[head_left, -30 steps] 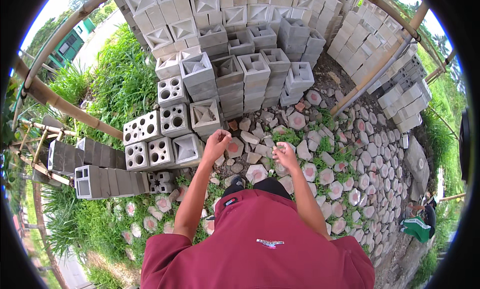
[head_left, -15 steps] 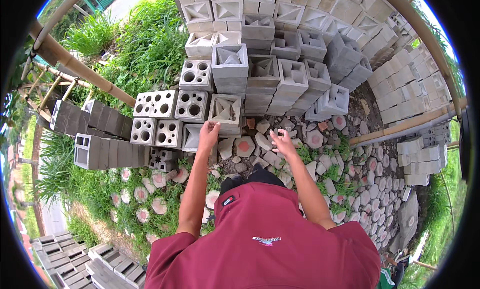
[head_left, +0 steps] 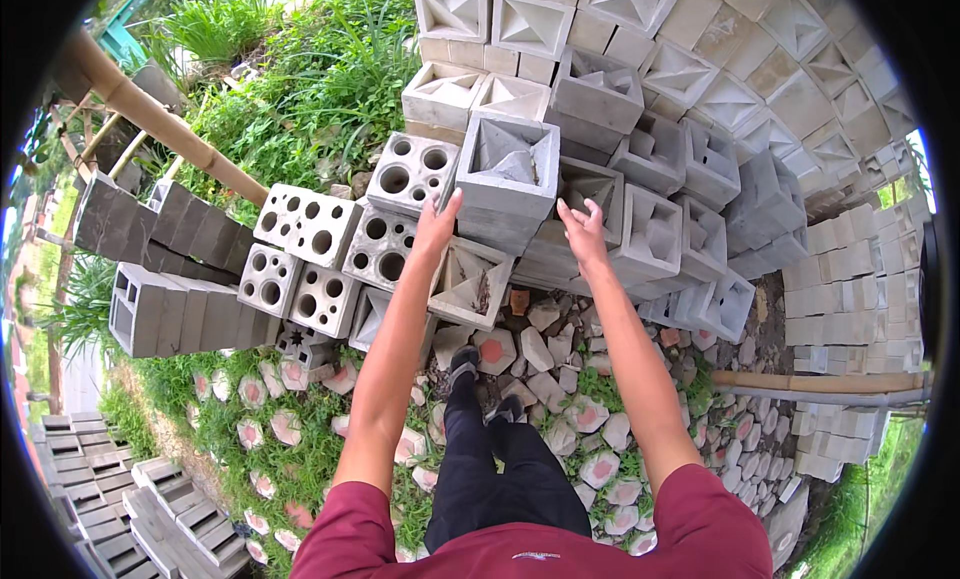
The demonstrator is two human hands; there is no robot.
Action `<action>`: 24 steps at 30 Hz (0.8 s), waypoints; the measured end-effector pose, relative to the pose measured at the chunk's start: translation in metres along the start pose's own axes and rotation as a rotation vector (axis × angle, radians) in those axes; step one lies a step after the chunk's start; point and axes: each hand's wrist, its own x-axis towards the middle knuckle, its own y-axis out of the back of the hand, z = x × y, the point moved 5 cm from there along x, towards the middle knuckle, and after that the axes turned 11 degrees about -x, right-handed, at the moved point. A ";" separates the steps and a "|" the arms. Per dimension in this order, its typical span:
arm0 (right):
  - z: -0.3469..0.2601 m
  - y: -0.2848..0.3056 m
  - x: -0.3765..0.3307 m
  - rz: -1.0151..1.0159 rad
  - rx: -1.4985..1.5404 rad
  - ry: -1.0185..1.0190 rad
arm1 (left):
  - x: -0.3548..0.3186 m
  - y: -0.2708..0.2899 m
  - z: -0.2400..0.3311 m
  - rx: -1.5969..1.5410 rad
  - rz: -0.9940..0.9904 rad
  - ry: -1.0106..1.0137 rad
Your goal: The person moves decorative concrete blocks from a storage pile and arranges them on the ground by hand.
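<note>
A grey concrete ventilation block [head_left: 508,169] with a recessed angular face tops a stack, between my two hands. My left hand [head_left: 438,224] is at its lower left side, fingers apart; whether they touch it I cannot tell. On the other side my right hand [head_left: 584,231] reaches toward the block's lower right edge, fingers spread, gripping nothing. Below my left hand lies another recessed block [head_left: 472,282] with debris in its hollow. Left of it are blocks with round holes, one higher [head_left: 412,173] and one lower [head_left: 381,247].
More recessed blocks [head_left: 652,231] are piled to the right, before a tall wall of stacked blocks [head_left: 735,54]. Bamboo poles [head_left: 165,124] cross at left and right [head_left: 820,382]. Hexagonal pavers [head_left: 495,351], loose stones and grass cover the ground around my feet.
Both hands have moved forward and up to either side of the top block. My left hand has left the lower recessed block. The view has shifted, and my legs now show.
</note>
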 end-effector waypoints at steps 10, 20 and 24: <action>0.011 -0.051 0.124 -0.055 -0.205 0.047 | 0.117 -0.038 -0.017 0.086 -0.203 0.436; 0.012 -0.055 0.121 -0.051 0.071 0.149 | 0.133 -0.037 -0.028 0.256 -0.154 0.269; 0.017 -0.043 0.101 -0.060 0.117 0.076 | 0.094 -0.046 -0.015 0.257 -0.187 0.115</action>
